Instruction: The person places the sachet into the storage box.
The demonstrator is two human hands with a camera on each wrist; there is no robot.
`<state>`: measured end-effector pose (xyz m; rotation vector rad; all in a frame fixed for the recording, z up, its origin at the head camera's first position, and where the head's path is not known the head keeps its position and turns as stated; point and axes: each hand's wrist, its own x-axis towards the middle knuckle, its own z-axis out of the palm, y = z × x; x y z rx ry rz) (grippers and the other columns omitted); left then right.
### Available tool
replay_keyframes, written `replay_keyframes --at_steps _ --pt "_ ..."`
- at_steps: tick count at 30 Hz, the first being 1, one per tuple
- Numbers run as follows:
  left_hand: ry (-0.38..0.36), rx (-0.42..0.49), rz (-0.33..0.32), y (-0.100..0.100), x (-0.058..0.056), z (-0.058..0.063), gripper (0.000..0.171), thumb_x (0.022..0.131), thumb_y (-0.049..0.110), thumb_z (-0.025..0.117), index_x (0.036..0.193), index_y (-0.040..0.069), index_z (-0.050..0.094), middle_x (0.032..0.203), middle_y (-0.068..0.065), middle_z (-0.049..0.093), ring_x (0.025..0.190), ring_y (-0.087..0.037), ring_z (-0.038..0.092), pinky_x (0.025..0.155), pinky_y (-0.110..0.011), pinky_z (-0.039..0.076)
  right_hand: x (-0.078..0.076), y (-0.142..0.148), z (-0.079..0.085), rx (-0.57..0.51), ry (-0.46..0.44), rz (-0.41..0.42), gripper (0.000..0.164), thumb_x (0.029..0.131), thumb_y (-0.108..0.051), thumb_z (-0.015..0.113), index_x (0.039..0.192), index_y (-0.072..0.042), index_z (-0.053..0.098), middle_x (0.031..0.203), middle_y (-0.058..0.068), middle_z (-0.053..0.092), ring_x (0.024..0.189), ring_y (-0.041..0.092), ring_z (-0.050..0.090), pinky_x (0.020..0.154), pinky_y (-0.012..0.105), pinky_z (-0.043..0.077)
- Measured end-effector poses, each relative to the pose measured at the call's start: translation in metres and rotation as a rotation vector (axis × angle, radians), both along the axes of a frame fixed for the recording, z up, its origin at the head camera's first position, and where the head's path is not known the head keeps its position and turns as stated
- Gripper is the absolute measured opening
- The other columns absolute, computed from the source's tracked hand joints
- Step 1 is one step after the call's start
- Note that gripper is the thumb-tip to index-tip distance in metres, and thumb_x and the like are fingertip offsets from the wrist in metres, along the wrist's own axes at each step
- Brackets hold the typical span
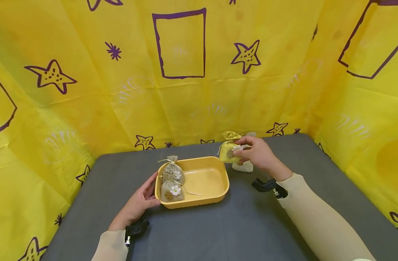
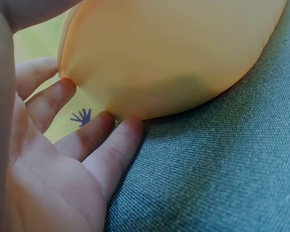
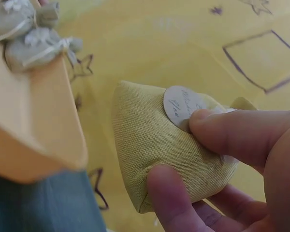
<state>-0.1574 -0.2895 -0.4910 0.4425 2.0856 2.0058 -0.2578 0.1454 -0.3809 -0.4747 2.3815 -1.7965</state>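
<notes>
My right hand point(image 1: 259, 154) pinches a small yellow drawstring pouch point(image 1: 226, 155) with a white flower and a round paper tag point(image 3: 180, 107). It is held up just beyond the right rim of a yellow tray point(image 1: 207, 200). Behind and below it, a white pouch point(image 1: 244, 166) is partly hidden by the hand. At the tray's left end, my left hand point(image 1: 138, 203) rests its fingertips and thumb against the outer wall. Inside that end are two grey-beige pouches, the nearer pouch point(image 1: 168, 186) overlapping the farther pouch point(image 1: 177, 167); both carry white flowers.
A dark grey cloth point(image 1: 199, 232) covers the table. Yellow fabric point(image 1: 186, 108) printed with purple stars hangs behind it and along both sides. Black straps sit around the wrists, including the right wrist strap point(image 1: 264, 185).
</notes>
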Motion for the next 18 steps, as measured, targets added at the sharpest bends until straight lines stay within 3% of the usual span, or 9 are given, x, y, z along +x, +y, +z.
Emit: replay_keyframes --at_steps 5,10,18 --pt "0.005 0.002 -0.006 -0.002 0.001 0.0 0.094 0.091 0.004 0.072 0.162 0.018 0.012 0.165 -0.009 0.006 0.147 -0.032 0.018 0.101 -0.03 0.042 0.003 -0.021 -0.001 -0.004 -0.012 0.036 0.033 0.085 -0.01 0.08 0.115 -0.003 0.068 0.121 0.013 0.056 0.09 0.029 0.069 0.07 0.051 0.058" --pt "0.012 0.017 0.007 -0.002 0.001 0.003 0.094 0.091 0.005 0.073 0.162 0.017 0.012 0.165 -0.009 0.007 0.147 -0.032 0.018 0.101 -0.028 0.042 0.003 -0.033 -0.001 -0.008 -0.004 0.055 0.032 0.085 -0.009 0.08 0.115 -0.004 0.067 0.118 0.015 0.058 0.089 0.03 0.068 0.072 0.056 0.057" --pt "-0.008 0.026 -0.003 0.0 0.0 0.0 0.095 0.09 0.004 0.073 0.162 0.016 0.011 0.165 -0.009 0.006 0.146 -0.033 0.019 0.101 -0.03 0.042 0.008 -0.039 -0.004 0.018 -0.039 0.058 0.032 0.085 -0.008 0.08 0.114 -0.005 0.068 0.117 0.014 0.06 0.087 0.029 0.069 0.066 0.046 0.059"
